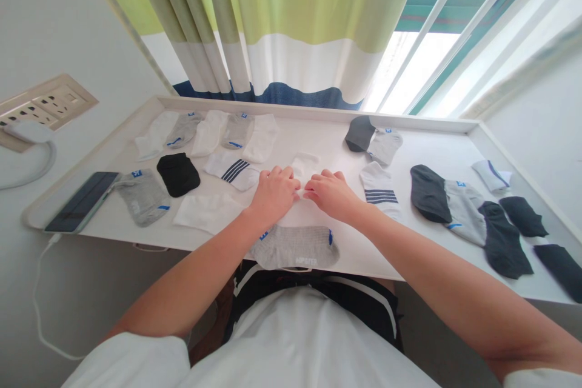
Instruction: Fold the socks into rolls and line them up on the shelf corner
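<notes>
Both my hands rest side by side on a white sock (304,165) in the middle of the white table (445,148). My left hand (274,192) is curled, its fingers pressed on the sock's left part. My right hand (333,193) is curled too, gripping the right part. A grey sock with blue marks (295,247) lies at the near edge under my wrists. A white sock with dark stripes (233,171) lies just left of my left hand, and another striped white sock (380,189) lies right of my right hand.
Several socks lie spread over the table: white and grey ones (209,131) at the back left, a black one (177,173), dark and grey ones (459,206) at the right. A phone (82,200) on a cable sits at the left edge. Behind hang a curtain (291,30) and a window.
</notes>
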The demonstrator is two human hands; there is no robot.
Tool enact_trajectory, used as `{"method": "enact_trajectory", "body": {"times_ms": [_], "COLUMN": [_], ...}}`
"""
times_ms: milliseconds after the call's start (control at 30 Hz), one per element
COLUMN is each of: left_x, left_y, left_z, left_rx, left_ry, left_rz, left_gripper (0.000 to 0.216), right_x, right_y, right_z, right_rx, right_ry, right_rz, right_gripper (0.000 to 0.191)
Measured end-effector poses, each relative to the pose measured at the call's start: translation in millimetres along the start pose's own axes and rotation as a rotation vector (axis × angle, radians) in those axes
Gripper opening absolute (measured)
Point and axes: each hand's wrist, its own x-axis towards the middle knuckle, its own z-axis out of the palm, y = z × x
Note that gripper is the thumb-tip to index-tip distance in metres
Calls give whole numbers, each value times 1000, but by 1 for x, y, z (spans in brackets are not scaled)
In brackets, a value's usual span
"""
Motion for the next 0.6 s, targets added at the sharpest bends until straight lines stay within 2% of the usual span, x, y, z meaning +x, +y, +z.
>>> {"method": "enact_trajectory", "body": {"times_ms": [267,400,600], "left_x": [4,3,-2], "left_y": [0,2,1], "left_z": [-3,-3,-2], "left_rx": [24,50,15], "left_ry": [-57,-74,2], "left_rz": [14,10,-19], "left_gripper": [19,20,21], "right_x": [-7,-5,-1], "right_y": [-4,-2,0], "right_z": [0,4,4], "right_rx": [-80,-80,-33], "right_ry": [93,86,50], "right_rz": [-40,-43,-32], "right_gripper": [24,19,23]}}
